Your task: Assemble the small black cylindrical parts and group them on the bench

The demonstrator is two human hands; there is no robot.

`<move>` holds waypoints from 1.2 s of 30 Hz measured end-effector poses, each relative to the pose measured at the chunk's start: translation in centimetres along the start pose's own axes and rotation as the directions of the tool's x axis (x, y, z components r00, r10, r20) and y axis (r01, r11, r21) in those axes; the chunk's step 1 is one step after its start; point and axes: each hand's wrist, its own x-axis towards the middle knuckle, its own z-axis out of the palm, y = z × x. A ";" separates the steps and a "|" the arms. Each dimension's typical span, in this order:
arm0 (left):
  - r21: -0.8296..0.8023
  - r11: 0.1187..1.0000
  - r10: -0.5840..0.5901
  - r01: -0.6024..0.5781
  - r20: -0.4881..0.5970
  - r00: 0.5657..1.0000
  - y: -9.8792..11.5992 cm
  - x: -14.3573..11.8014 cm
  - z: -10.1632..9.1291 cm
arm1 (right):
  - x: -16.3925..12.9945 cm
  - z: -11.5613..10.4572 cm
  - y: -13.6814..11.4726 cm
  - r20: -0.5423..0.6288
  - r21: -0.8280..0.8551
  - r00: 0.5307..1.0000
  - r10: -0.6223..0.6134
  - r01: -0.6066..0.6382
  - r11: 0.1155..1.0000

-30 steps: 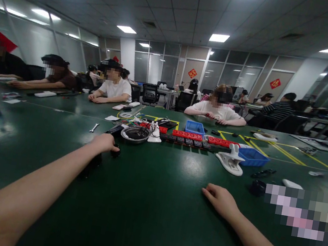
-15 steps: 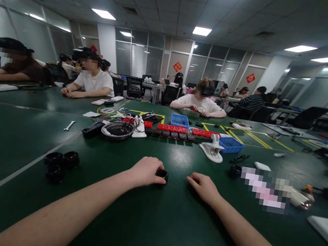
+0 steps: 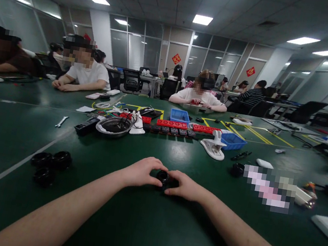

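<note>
both hands [image 3: 143,172] [image 3: 186,187] pinch a black ring [image 3: 162,176] (bare table [image 3: 146,229] all round).

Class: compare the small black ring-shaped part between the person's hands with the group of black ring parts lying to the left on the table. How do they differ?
The held black part is single; the left group counts three. The held black part is gripped by the left hand and right hand; the left group lies untouched. The held part is central; the group sits by the white line. Both are black, round, on the green table.

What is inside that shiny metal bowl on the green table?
The metal bowl holds something dark, with thin wires looping over its rim. Its near wall hides the bottom, so whatever else lies inside cannot be made out. A white object stands beside it.
</note>
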 end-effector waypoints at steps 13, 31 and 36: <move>-0.027 0.993 -0.120 0.118 -0.138 0.983 0.9 0.1 1.9 | -0.2 1.5 0.3 -0.214 0.001 0.958 0.190 -0.194 0.981; -0.144 0.984 -0.122 0.107 -0.105 0.987 0.6 0.2 2.9 | -1.2 0.4 -0.3 -0.021 0.082 0.999 0.034 -0.032 0.996; -0.156 0.986 -0.070 0.063 -0.035 0.997 0.7 0.1 2.3 | -1.4 -0.8 -0.5 0.050 0.070 0.999 -0.001 -0.003 0.998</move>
